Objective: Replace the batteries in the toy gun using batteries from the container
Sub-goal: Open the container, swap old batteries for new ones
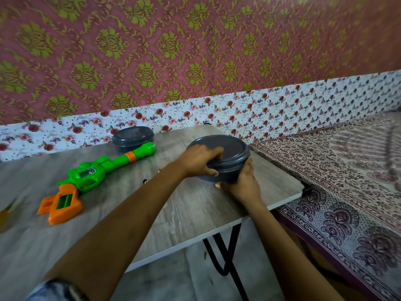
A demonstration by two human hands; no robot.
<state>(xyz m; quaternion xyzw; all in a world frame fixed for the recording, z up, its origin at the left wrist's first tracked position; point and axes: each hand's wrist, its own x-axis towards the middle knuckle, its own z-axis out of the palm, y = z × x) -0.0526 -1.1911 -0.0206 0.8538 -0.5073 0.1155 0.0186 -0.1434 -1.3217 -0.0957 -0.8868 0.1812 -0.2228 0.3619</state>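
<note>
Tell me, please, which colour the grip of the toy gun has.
The toy gun's grip is orange, with a green insert; the head view shows it.

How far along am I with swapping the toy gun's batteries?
Early on. Nothing looks finished: the toy gun lies on the table, away from both hands. In hand: your left hand and right hand grip the near grey container, lid still on. Left: open it, take batteries out, fit them in the gun.
</note>
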